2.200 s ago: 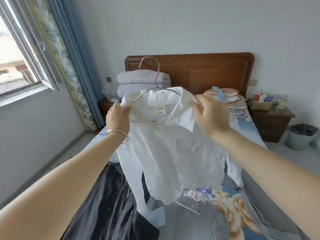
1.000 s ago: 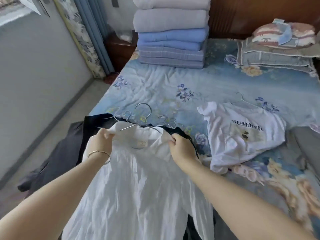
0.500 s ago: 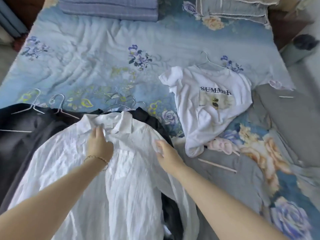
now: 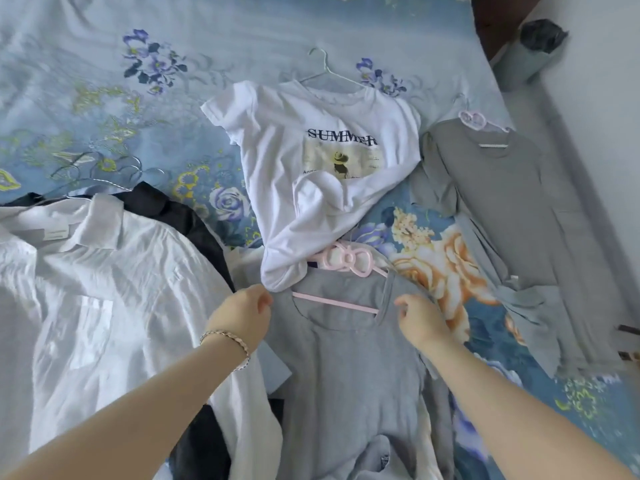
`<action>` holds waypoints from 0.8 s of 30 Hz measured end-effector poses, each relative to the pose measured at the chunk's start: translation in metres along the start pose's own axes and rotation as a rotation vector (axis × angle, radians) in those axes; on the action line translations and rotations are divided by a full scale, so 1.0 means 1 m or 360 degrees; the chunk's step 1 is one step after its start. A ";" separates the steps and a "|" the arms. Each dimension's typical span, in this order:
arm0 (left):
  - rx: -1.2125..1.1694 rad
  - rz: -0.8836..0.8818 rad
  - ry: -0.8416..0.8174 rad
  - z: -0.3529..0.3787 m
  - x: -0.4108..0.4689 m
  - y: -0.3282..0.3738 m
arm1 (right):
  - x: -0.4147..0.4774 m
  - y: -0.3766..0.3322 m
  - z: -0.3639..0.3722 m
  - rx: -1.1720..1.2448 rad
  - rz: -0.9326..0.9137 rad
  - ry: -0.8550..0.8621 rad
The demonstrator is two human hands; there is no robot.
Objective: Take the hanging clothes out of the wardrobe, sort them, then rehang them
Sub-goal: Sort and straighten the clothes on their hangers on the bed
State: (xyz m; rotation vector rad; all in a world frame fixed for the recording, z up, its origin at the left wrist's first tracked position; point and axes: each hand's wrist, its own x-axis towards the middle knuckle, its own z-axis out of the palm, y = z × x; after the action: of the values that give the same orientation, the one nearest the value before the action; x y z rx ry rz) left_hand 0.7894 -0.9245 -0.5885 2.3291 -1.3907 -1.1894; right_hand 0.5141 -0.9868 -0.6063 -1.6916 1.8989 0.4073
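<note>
A grey top (image 4: 346,368) on a pink bow-shaped hanger (image 4: 346,261) lies on the bed in front of me. My left hand (image 4: 242,317) pinches its left shoulder and my right hand (image 4: 420,320) curls around its right shoulder. To the left, a white collared shirt (image 4: 104,289) is spread over a dark garment (image 4: 180,216). A white "SUMMER" T-shirt (image 4: 311,168) on a wire hanger lies just beyond the grey top, its hem overlapping the pink hanger. A long grey dress (image 4: 512,202) on a pale hanger lies at the right.
Everything rests on a blue floral bedsheet (image 4: 86,64). Several wire hanger hooks (image 4: 104,171) stick out above the white shirt's collar. The bed's right edge runs beside the grey dress, with pale floor and a lined bin (image 4: 533,50) beyond it.
I laid the white collared shirt down on the dark garment and let go of it. Both hands then moved right to the grey top's shoulders, and my view shifted right and down.
</note>
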 end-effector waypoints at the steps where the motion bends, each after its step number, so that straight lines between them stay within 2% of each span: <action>1: -0.0017 -0.0038 0.0022 0.009 0.002 0.003 | 0.015 -0.001 0.001 -0.0070 -0.0058 -0.0006; 6: -0.0096 -0.0182 0.0158 0.044 0.010 0.005 | 0.084 -0.017 0.022 -0.0214 -0.0220 -0.0043; 10: -0.0195 -0.0256 0.0277 0.061 0.009 0.002 | 0.117 -0.017 0.043 -0.0213 -0.0272 0.0136; 12: -0.0250 -0.0309 0.0331 0.067 0.007 0.004 | 0.127 -0.014 0.045 -0.0124 -0.0291 0.0182; 16: -0.0346 -0.0356 0.0404 0.074 0.010 0.017 | 0.131 -0.003 0.033 0.0207 -0.0429 0.0098; 20: -0.0215 -0.0184 0.0483 0.074 0.019 0.032 | 0.095 0.025 0.025 0.0460 -0.0620 0.0098; 22: -0.0073 -0.0001 0.0479 0.071 0.025 0.037 | 0.068 0.045 0.026 0.0443 -0.0776 0.0311; 24: 0.0196 0.0133 0.0276 0.067 0.030 0.042 | 0.042 0.064 0.026 0.0412 -0.0970 0.0575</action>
State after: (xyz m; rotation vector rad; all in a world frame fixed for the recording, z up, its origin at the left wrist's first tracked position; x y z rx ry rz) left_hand 0.7218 -0.9557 -0.6276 2.3637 -1.5207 -0.8792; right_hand 0.4548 -0.9960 -0.6600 -2.1362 1.4605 -0.3863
